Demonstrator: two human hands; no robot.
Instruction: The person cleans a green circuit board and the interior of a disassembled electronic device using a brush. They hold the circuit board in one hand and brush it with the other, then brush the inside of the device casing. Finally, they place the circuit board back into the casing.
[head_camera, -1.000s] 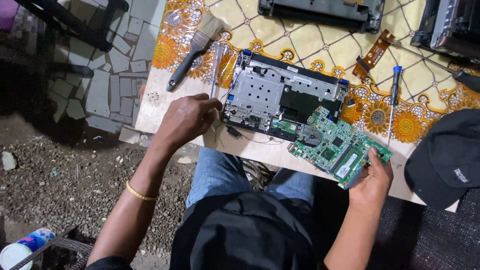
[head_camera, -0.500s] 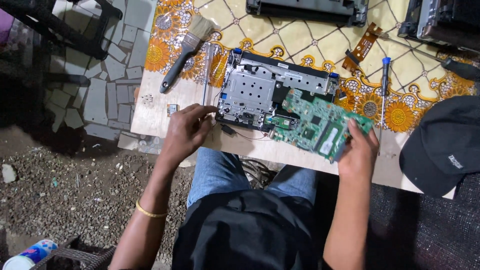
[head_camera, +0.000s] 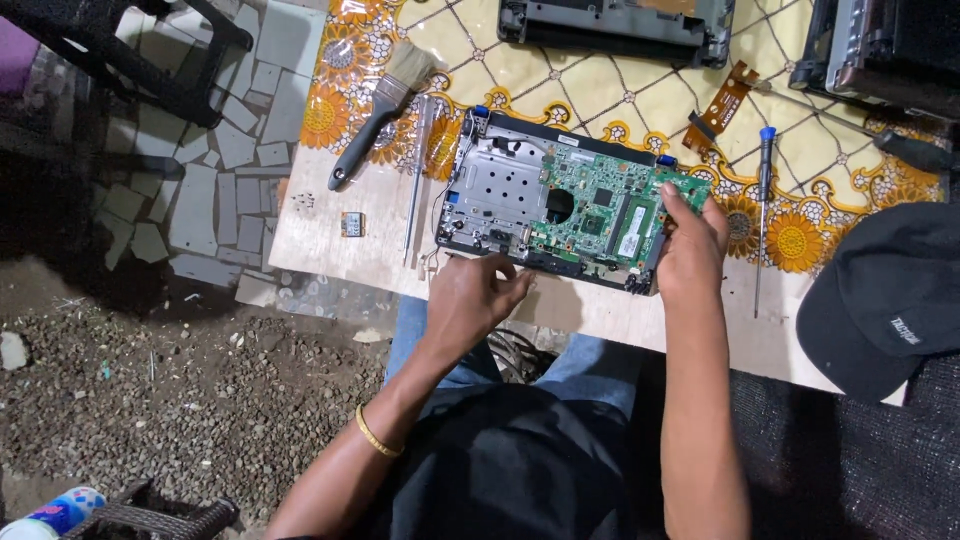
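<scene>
An opened laptop base (head_camera: 500, 190) with a silver metal frame lies on the patterned table (head_camera: 620, 90). A green circuit board (head_camera: 600, 210) rests inside its right half. My right hand (head_camera: 690, 240) grips the board's right end, thumb on top. At the near edge of the laptop base, my left hand (head_camera: 475, 295) presses with its fingertips against the casing. A gold bangle sits on my left wrist.
A paintbrush (head_camera: 375, 115) and a thin metal rod (head_camera: 415, 180) lie left of the laptop base. A blue-tipped screwdriver (head_camera: 762, 210) lies to the right, near a black cap (head_camera: 885, 300). A small chip (head_camera: 351, 224), an orange bracket (head_camera: 722, 100) and other laptop shells at the far edge.
My right hand has carried the green circuit board from the table's near edge up and left into the laptop base. My left hand has shifted right along the base's near edge.
</scene>
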